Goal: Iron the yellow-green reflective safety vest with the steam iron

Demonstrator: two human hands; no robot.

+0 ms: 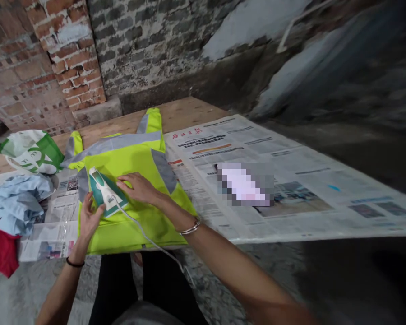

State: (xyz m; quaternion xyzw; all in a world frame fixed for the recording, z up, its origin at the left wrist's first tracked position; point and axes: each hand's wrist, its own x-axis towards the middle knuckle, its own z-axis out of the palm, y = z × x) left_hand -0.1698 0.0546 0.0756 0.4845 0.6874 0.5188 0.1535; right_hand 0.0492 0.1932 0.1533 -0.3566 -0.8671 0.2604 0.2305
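A yellow-green safety jacket (123, 164) with grey bands lies spread on the table, its sleeves stretched toward the back. On its left part rests a clothes iron (105, 192), white and green, with a pale cord (138, 225) running toward me and over the table's front edge. My left hand (89, 216) is at the iron's near left side, fingers and thumb apart; whether it touches the iron or the fabric is unclear. Just right of the iron, my right hand (138, 187) reaches over the jacket with its fingers stretched out. Neither hand grips the iron's handle.
Newspaper (203, 198) covers the wooden table (192, 108). On it, to the right, lies a pixelated object (245, 185). At left are a green-and-white bag (30, 153), light blue cloth (16, 198) and red cloth (4, 250). A brick wall (138, 45) stands behind.
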